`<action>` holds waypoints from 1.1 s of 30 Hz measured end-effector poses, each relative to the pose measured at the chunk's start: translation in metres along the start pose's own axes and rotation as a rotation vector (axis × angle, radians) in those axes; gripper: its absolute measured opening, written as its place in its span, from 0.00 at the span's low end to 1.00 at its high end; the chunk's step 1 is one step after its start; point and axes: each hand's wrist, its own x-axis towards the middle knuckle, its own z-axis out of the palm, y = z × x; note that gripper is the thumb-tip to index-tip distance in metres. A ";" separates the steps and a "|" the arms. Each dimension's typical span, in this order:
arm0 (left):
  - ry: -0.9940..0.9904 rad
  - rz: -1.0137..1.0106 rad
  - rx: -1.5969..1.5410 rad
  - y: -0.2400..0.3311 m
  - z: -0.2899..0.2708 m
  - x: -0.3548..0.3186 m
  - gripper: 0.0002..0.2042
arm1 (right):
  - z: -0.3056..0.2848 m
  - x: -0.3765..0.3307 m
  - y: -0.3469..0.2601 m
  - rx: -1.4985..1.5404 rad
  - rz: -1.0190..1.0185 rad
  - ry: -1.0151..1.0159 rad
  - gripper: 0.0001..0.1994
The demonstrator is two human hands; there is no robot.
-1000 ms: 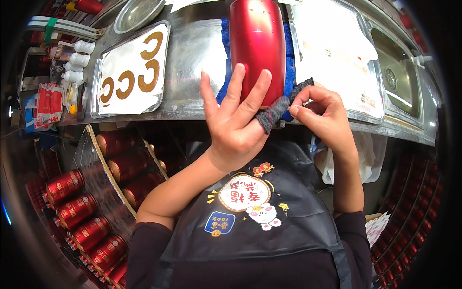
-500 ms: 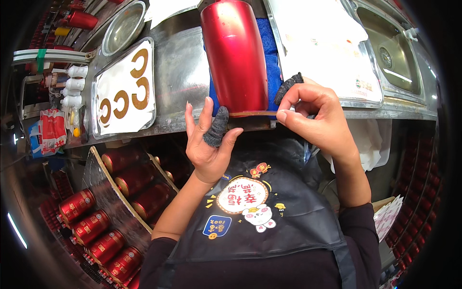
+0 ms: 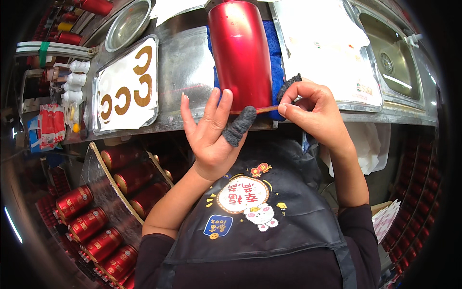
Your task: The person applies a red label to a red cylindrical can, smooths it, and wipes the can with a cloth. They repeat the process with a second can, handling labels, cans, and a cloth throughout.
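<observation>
A glossy red bottle (image 3: 243, 58) lies on a blue towel (image 3: 275, 62), its wide end toward me. Along that end runs a thin gold-red strip (image 3: 267, 109). My right hand (image 3: 315, 113) pinches the strip's right end between thumb and finger; a dark knitted finger cover (image 3: 289, 87) is on one of its fingers. My left hand (image 3: 209, 130) is open, fingers spread, and its index finger in a grey knitted cover (image 3: 240, 126) rests against the strip at the bottle's near edge. The left thumb is mostly hidden behind that finger.
On the left, a tray (image 3: 153, 103) holds white paper with gold C-shaped pieces, beside a round metal bowl (image 3: 129, 26). To the right are a paper-covered tray (image 3: 332, 62) and a sink (image 3: 385, 58). Red bottles (image 3: 103, 245) fill a rack below left.
My left hand has shifted right along the bottle's near end, its covered index finger now over the strip. My right hand keeps its pinch on the strip.
</observation>
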 end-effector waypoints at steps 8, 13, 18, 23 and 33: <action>0.011 -0.050 0.030 0.011 0.013 0.023 0.22 | 0.003 0.002 0.002 -0.015 0.007 -0.009 0.05; 0.105 -0.280 -0.369 0.001 0.023 0.017 0.29 | 0.005 -0.002 0.000 -0.075 -0.013 0.018 0.06; 0.065 -0.369 -0.356 0.000 0.010 -0.005 0.26 | 0.009 -0.003 -0.007 -0.015 -0.047 -0.020 0.06; 0.013 -0.210 -0.200 -0.001 0.004 -0.020 0.22 | 0.009 -0.003 -0.006 -0.007 -0.060 0.002 0.05; -0.003 -0.082 -0.054 0.001 0.002 -0.008 0.19 | 0.009 0.003 0.002 0.017 -0.041 -0.024 0.05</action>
